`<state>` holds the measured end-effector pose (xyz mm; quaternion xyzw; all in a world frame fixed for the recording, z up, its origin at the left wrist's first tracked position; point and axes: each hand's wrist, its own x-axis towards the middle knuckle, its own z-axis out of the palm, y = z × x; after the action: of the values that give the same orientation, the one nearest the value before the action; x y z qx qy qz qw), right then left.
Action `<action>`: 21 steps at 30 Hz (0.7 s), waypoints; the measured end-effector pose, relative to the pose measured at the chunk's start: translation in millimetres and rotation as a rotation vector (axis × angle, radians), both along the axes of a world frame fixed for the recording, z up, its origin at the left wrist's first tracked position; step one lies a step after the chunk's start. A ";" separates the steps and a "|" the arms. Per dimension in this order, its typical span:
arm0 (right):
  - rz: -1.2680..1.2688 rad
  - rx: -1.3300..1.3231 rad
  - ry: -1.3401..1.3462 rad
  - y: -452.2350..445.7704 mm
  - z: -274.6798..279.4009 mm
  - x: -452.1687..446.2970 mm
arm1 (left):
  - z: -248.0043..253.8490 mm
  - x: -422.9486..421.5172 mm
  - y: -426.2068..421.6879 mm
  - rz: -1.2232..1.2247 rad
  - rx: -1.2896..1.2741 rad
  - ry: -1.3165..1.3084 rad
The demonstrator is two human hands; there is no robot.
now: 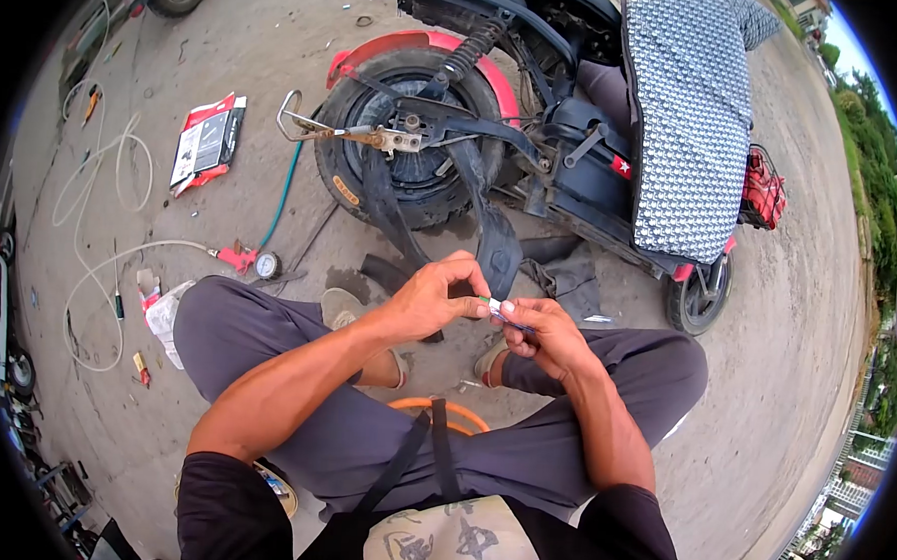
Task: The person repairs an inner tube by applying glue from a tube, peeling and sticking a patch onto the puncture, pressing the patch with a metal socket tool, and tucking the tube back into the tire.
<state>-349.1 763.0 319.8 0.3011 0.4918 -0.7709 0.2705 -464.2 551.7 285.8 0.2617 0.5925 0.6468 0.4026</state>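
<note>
Between my hands, above the gap between my shoes, is a small white-and-blue tube [512, 319] with a green end. The fingertips of my left hand [430, 297] pinch it at the green end. My right hand [548, 336] is closed around the other end, thumb on top, hiding much of it. Just beyond, a black rubber inner tube [497, 250] hangs out of the rear wheel [348, 176] of a scooter lying in front of me. A metal clamp-like tool [380, 139] with a bent handle lies across the wheel hub.
A red air gun with a gauge [267, 264] lies left, joined to a teal hose [282, 198] and a pale hose [124, 151]. Behind them is a red-and-white packet [207, 147]. A patterned cover [683, 125] drapes the scooter. Black rubber scraps [564, 275] lie below it.
</note>
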 end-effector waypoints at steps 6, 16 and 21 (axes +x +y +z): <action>0.030 -0.008 0.025 -3.3 5.5 2.3 | 2.0 -2.0 -3.1 0.010 -0.052 0.020; 0.156 0.274 0.243 -13.2 10.7 0.0 | 8.9 5.4 -10.8 0.025 -0.109 0.184; 0.198 0.407 0.313 -11.9 10.4 0.8 | 11.1 4.0 -11.1 -0.003 -0.170 0.157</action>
<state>-348.2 751.1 330.2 0.1771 0.6993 -0.6633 0.1993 -460.3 540.6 296.9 0.2775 0.6746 0.5712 0.3764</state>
